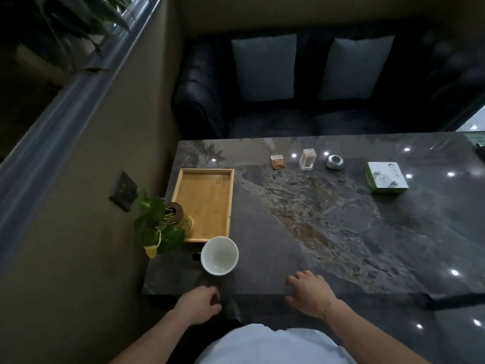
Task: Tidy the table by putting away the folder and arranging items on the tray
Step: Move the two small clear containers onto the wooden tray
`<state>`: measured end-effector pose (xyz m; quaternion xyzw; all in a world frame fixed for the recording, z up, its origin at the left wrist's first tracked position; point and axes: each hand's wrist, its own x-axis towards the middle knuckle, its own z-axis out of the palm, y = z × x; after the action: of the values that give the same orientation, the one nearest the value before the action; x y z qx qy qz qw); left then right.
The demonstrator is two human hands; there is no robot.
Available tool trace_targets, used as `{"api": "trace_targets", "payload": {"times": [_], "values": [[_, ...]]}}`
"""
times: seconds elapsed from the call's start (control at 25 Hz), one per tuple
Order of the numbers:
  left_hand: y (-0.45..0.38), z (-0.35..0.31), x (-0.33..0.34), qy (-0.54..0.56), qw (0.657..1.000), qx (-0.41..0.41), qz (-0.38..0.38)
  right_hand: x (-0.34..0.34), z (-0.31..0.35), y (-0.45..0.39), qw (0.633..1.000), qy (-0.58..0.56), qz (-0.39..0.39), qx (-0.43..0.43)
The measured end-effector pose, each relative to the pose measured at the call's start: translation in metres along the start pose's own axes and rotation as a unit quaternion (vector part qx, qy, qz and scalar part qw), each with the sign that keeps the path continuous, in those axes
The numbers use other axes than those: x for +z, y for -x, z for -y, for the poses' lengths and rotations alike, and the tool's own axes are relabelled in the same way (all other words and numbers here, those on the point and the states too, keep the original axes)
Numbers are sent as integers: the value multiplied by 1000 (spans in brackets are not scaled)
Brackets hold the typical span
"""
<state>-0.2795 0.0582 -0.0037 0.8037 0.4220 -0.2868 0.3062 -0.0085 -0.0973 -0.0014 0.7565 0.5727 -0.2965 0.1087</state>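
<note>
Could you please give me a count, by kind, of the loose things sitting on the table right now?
Wooden tray: 1
White mug: 1
Potted plant: 1
Small clear containers, one low with orange contents, one taller: 2
Round silver object: 1
White and green box: 1
Total: 7

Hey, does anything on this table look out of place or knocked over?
Nothing is spilled or tipped. The wooden tray holds nothing, while the white mug stands just off its near corner and the small items sit far across the table.
</note>
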Motion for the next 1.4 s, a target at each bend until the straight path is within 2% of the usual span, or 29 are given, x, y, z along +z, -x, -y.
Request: {"api": "trace_targets", "payload": {"times": [0.36, 0.64, 1.0, 1.4], "values": [[-1, -126, -1, -143, 985, 78, 52, 0, -103, 72, 999, 7, 46, 14], [-25, -188, -24, -173, 979, 100, 28, -25, -161, 92, 999, 3, 8, 40], [-78, -203, -87, -177, 980, 89, 4, -79, -198, 56, 998, 45, -15, 42], [-144, -187, -164, -152, 986, 74, -14, -159, -206, -47, 995, 103, 4, 12]]}}
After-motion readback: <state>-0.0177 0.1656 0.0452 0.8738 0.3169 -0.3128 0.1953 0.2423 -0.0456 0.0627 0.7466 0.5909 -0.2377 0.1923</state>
